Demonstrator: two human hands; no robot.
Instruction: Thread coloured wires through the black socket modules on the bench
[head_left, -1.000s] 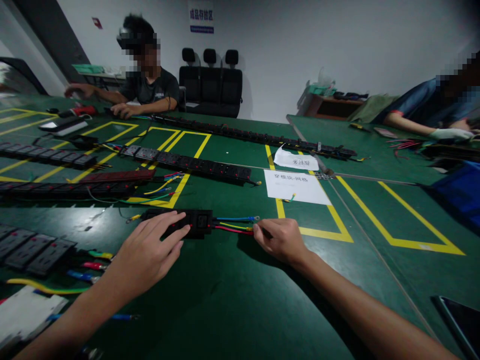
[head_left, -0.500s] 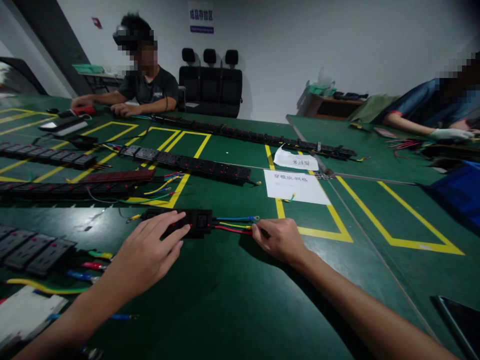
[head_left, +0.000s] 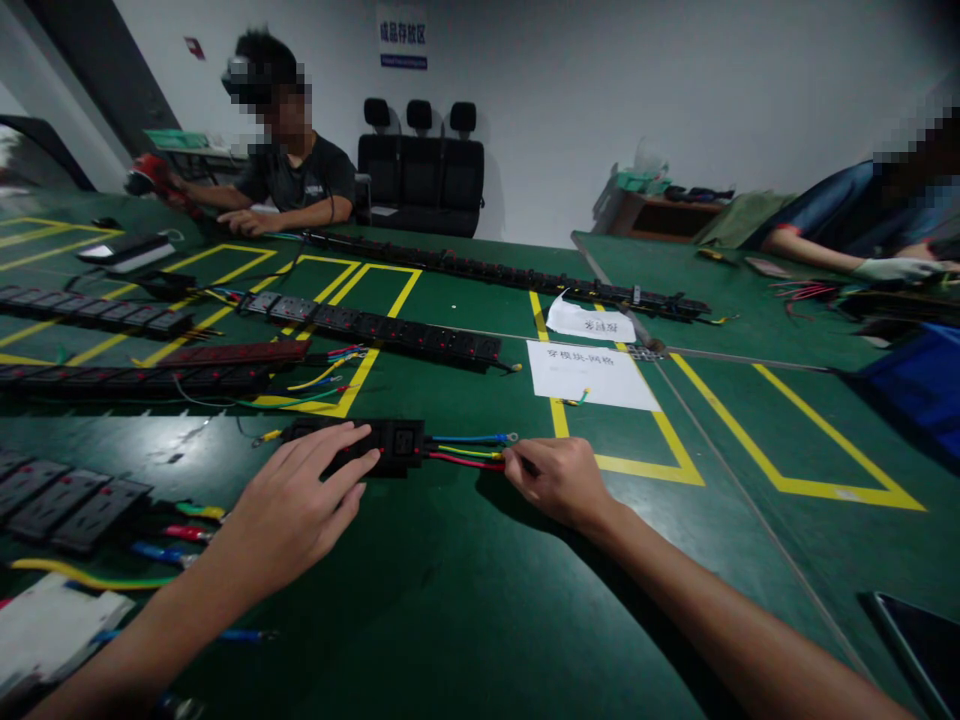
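Observation:
Fingers stretched, my left hand [head_left: 304, 500] lies over a short black socket module [head_left: 406, 440] on the green table. Its thumb is hidden, and the hand covers the module's middle. From the module's right end run a blue wire [head_left: 469, 439], a yellow-green wire [head_left: 465, 452] and a red wire [head_left: 457, 459]. My right hand [head_left: 562, 480] is closed in a pinch at the end of the red wire, whose tip is hidden by the fingers. The blue wire's ring terminal [head_left: 512, 437] shows just above those fingertips. A yellow ring terminal [head_left: 268, 437] sticks out at the module's left end.
Several black socket strips [head_left: 375, 330] lie to the left and behind. Paper labels [head_left: 592, 375] rest beyond my right hand. A phone-like device [head_left: 922, 640] is at the lower right, a blue bin [head_left: 919, 400] at the right. Two co-workers sit at the tables, one holding a red power tool [head_left: 154, 172].
My hands, the module and the wires have stayed in place. Across the table, the co-worker on the left has lifted the red power tool off the table.

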